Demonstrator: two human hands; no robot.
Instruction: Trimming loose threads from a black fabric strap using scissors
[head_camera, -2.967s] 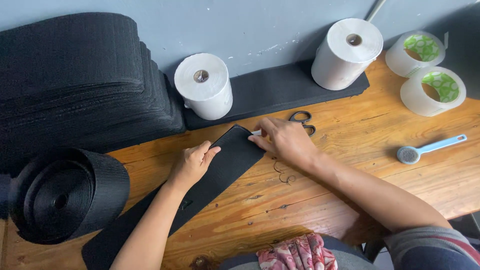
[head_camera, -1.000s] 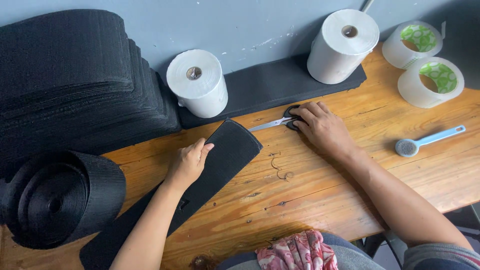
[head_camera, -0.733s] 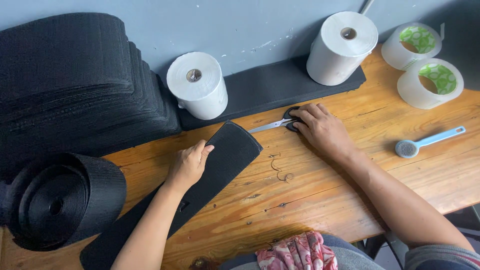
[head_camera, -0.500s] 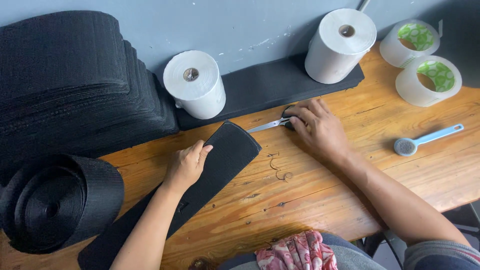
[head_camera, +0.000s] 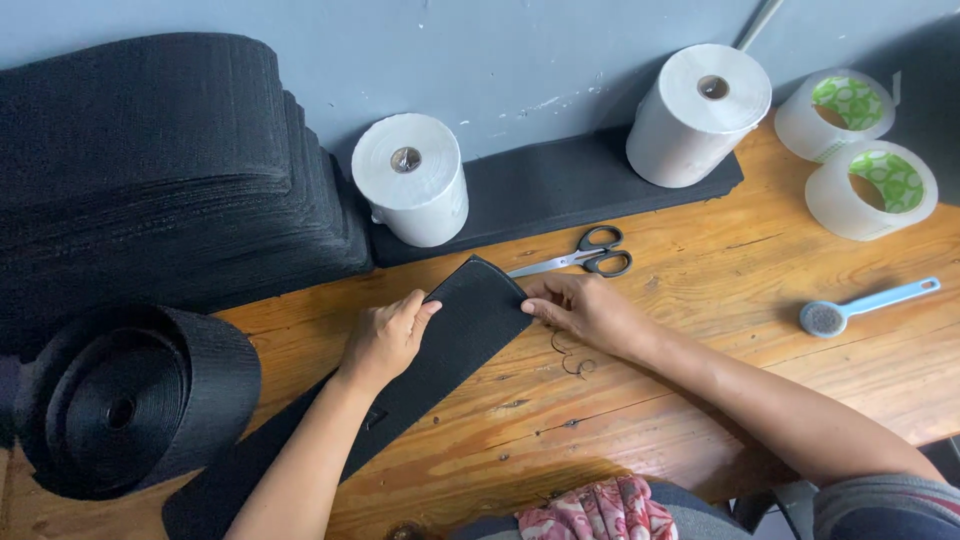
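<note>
Left hand: (head_camera: 385, 335) rests palm-down on the black elastic strap (head_camera: 455, 330), fingers loosely curled, fingertips pressed on the strap's left edge near its rounded end; it pins rather than pinches.
Right hand: (head_camera: 585, 310) fingertips closed on the strap's right edge at the end, thumb and forefinger pinching the cloth.
Black elastic strap: lies slantwise on the desk (head_camera: 700, 340), its end near the middle of the desk, its length running down toward the front left corner.
Strap roll: (head_camera: 120, 400) large black coil at the left edge of the desk, just beside the strap's lower run.
Scissors: (head_camera: 585, 255) lying closed just behind the right hand, apart from it, handles to the right.
Stack of black strips: (head_camera: 150, 170) at the back left corner, against the wall.
White rolls: one (head_camera: 410, 190) behind the strap's end, one (head_camera: 700, 115) further right, both standing on a dark mat (head_camera: 540, 190).
Tape rolls: (head_camera: 870, 185) two clear rolls at the back right corner.
Blue-handled brush: (head_camera: 865, 305) near the right edge.
Handling note: judged best done with both edges held level and the end flat, the left hand bearing down so the cloth cannot creep.
</note>
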